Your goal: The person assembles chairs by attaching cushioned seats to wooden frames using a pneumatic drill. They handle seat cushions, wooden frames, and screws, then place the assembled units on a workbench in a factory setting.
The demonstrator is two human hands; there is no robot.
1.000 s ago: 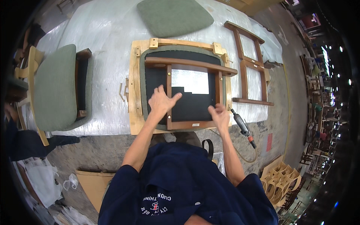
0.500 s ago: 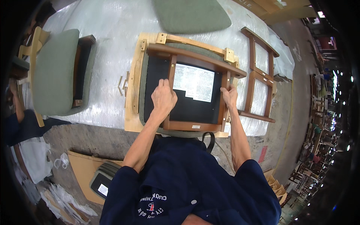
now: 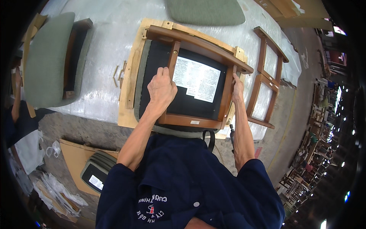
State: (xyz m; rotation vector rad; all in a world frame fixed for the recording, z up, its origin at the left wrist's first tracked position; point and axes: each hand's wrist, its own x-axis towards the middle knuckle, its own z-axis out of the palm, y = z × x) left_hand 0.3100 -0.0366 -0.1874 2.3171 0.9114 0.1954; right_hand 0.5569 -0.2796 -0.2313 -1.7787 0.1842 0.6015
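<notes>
A brown wooden frame lies over the black underside of a green-grey upholstered seat pad. My left hand is closed on the frame's left rail. On the opposite side, my right hand grips the right rail, its fingers partly hidden against the wood. White printed sheets lie on the black underside between the rails. Under the pad is a pale wooden jig with raised strips and blocks. A dark slim tool shows beside my right forearm.
Several thin yellowish rods lie left of the jig. An upholstered green chair part stands farther left, near another person's arm. Another brown frame lies right; a green pad lies beyond. Stacked pads sit below left.
The whole view has shifted slightly. Both hands stay on the rails, and the frame sits a little differently over the pad. The dark tool has come into sight by my right forearm.
</notes>
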